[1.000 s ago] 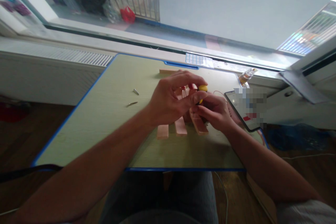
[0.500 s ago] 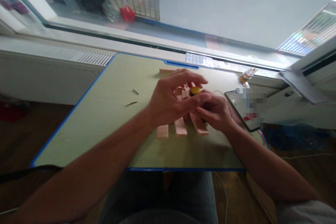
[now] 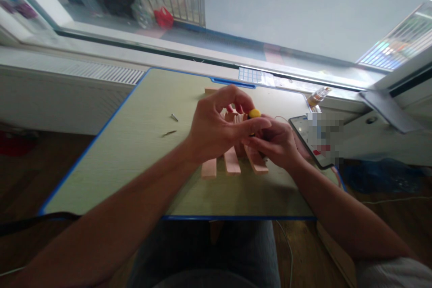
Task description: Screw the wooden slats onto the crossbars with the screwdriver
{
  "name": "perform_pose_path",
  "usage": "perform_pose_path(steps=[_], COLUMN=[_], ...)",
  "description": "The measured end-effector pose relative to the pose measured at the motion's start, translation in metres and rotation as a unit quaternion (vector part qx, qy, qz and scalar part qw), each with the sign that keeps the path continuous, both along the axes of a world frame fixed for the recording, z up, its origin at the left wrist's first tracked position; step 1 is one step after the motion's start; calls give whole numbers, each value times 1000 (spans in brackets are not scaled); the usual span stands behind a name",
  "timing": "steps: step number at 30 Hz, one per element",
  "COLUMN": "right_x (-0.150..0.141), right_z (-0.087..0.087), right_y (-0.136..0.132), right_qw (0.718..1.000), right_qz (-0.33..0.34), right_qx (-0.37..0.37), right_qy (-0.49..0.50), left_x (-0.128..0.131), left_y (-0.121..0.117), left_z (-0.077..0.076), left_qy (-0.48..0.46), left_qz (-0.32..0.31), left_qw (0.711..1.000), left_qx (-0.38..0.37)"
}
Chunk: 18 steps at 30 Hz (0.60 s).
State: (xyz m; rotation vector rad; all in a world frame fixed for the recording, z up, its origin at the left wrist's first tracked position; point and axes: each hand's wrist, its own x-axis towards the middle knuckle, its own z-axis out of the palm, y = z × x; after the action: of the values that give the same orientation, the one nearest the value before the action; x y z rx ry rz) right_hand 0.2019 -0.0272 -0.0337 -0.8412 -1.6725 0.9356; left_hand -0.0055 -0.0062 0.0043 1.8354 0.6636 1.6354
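On the left, two small metal screws (image 3: 174,117) lie on the table (image 3: 135,162), well apart from the hands. Next comes the left hand (image 3: 211,126). Its thumb and bent finger seem to pinch the yellow-topped handle (image 3: 254,113), which is at its right side, by the fingertips. Flat wood strips (image 3: 232,162) lie under the hands. The handle looks about upright, yellow end up. The right hand (image 3: 278,141) is just beside it, lower down; I cannot tell what its fingers hold.
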Motion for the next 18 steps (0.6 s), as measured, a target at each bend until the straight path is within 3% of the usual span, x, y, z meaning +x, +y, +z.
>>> perform_pose_path(steps=[8, 13, 18], right_x=[0, 2, 1], right_z=[8, 12, 11], right_y=[-2, -3, -4], right_qw=[998, 1000, 999], right_qz=[20, 23, 36], right_qx=[-49, -10, -40], right_qy=[23, 7, 6], left_x=[-2, -5, -4], left_y=[2, 3, 3], left_z=[1, 2, 2], left_qy=[-4, 16, 28], left_qz=[-62, -85, -88], left_qw=[998, 996, 996], left_qx=[-18, 10, 19])
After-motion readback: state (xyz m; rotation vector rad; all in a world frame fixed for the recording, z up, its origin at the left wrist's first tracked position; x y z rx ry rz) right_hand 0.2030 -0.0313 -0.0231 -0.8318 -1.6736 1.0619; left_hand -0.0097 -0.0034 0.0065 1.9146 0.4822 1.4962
